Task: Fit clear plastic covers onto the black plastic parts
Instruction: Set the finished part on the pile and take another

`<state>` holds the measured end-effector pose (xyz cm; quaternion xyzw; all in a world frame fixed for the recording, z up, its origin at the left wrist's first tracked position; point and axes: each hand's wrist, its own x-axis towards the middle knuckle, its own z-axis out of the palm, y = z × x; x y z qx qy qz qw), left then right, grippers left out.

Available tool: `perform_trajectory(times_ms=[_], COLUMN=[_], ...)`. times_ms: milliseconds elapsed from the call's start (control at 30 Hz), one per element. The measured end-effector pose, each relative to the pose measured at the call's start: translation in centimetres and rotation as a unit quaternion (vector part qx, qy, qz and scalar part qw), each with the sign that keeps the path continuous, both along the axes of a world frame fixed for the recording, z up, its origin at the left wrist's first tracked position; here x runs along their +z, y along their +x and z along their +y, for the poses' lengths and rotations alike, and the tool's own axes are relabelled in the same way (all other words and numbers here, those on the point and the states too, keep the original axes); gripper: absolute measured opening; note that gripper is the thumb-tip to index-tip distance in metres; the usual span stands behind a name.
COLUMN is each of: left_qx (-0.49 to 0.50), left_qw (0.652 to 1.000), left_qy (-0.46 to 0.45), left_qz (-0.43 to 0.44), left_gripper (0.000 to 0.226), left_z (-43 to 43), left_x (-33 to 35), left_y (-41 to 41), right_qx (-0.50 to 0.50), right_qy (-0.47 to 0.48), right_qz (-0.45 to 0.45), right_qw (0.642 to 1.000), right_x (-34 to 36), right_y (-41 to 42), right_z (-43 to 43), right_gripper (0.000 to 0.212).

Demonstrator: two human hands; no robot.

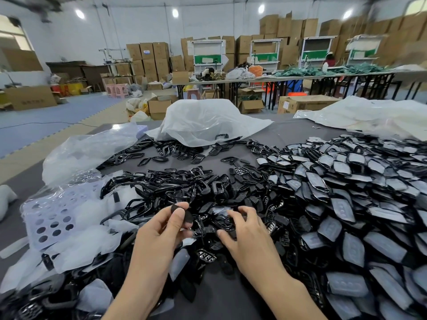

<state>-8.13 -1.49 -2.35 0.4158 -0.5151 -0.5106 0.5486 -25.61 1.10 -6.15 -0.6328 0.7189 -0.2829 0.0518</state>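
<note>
Pinching a small black part point(188, 218) between thumb and fingertips, the left hand point(157, 234) hovers just above the heap. Its grip is closed on that piece, held near the middle of the view. The right hand point(250, 239) sits just beside it, fingers bent and spread over a glossy black frame point(225, 224) that lies on top of the heap. Fingertips and thumb touch the frame, but I cannot tell whether this grip has actually closed on it.

Under and beyond both hands lies a loose mound of black plastic parts point(166, 188) — open frames and small slotted inserts tangled together on the grey surface point(284, 132). To the right, a much larger spread of covered parts point(346, 204) overlaps like scales, each showing a pale, clear face over black. A loose clear cover point(179, 262) lies among the black pieces just below the left hand.

On the left sit crumpled clear bags point(87, 151) and a pale lavender sheet point(49, 218) punched with round holes. A white plastic bag point(208, 121) stands humped at the far edge of the pile, with some frames spilling from beneath it. Stacked cardboard boxes point(147, 56) line the back wall.
</note>
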Motion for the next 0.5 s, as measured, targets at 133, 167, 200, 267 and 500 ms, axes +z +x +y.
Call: perform_trajectory(times_ms=[133, 167, 200, 267, 500], left_qx=[-0.059, -0.063, -0.066, -0.07, -0.053], left_qw=[0.984, 0.981, 0.978, 0.976, 0.988], left_qy=[0.068, 0.075, 0.078, 0.079, 0.051], left_qz=[0.153, 0.17, 0.181, 0.188, 0.135], left_gripper=[0.025, 0.026, 0.026, 0.025, 0.023], left_z=[-0.13, -0.21, -0.24, -0.28, -0.47], left_x=[0.17, 0.2, 0.25, 0.3, 0.14], left_y=[-0.09, -0.02, 0.07, 0.3, 0.49], right_qx=[-0.004, -0.001, 0.002, 0.009, 0.025], right_qy=[0.0, 0.001, 0.005, 0.01, -0.078], right_qz=[0.007, 0.008, 0.007, -0.013, -0.151], right_qw=[1.0, 1.0, 1.0, 1.0, 0.985], right_x=[0.54, 0.65, 0.72, 0.83, 1.05], right_y=[0.0, 0.02, -0.01, -0.1, -0.18], right_z=[0.23, 0.22, 0.23, 0.25, 0.54], right_gripper=[0.027, 0.023, 0.019, 0.009, 0.022])
